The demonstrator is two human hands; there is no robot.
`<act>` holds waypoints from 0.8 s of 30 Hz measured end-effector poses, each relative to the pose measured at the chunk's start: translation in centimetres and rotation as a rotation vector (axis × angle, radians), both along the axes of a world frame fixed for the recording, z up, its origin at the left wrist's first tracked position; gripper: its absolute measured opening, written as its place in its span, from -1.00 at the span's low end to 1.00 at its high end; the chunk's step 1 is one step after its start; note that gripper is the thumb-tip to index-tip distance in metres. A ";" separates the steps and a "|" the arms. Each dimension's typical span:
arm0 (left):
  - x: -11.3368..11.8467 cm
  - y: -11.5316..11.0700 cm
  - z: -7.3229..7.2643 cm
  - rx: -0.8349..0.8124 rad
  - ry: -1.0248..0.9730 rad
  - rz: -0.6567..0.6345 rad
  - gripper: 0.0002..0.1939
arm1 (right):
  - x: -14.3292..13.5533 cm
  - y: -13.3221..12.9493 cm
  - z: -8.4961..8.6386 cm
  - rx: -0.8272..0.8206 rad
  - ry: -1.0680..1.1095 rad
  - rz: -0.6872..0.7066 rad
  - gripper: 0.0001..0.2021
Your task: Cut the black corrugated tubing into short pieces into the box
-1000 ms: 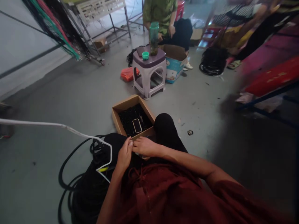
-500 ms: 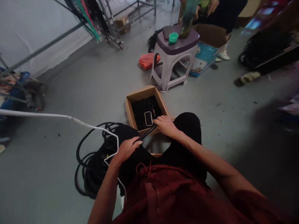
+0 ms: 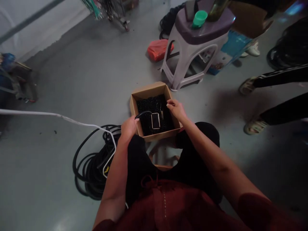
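Observation:
My left hand [image 3: 129, 128] is closed around a thick black cable or hose [image 3: 143, 113], whose free end curves over the box. An open cardboard box [image 3: 158, 138] stands on the floor in front of my knees and holds many small black pieces [image 3: 149, 102]. On top of them lies a phone-like device [image 3: 155, 121] with a dark screen and a pale edge. Over the box's right side is my right hand [image 3: 177, 110], fingertips pressed together; whatever is in them is too small to tell. A slim pale item [image 3: 161, 115] lies beside the device.
A coil of black cable [image 3: 93, 173] lies left of my legs, crossed by a white cord [image 3: 64, 118]. Beyond the box stand a plastic stool [image 3: 179, 64] with a green cup [image 3: 199, 19], a red bag [image 3: 157, 49] and a blue carton [image 3: 228, 51]. A person's legs [image 3: 279, 112] are at right.
My right hand has let go of the black cable and moved up over the box. My left hand has moved forward with the cable. A person's legs have come into view at right.

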State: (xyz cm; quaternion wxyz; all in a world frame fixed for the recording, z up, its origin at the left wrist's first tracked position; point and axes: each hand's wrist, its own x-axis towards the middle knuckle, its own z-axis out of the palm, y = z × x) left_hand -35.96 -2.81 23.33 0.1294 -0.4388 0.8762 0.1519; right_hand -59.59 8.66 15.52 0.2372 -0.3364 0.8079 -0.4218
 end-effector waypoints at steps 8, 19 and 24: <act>-1.6 0.2 -3.0 0.000 -0.039 -0.144 -0.76 | 5.9 -2.8 -6.0 0.079 -0.556 0.358 -0.46; 2.2 10.2 4.3 0.080 0.374 -0.303 -0.64 | 8.6 -1.5 -2.9 -0.173 0.162 0.438 -0.78; 14.7 12.6 11.3 0.861 0.731 -0.165 -0.71 | 6.0 -0.1 -1.8 -0.220 0.200 0.213 -0.85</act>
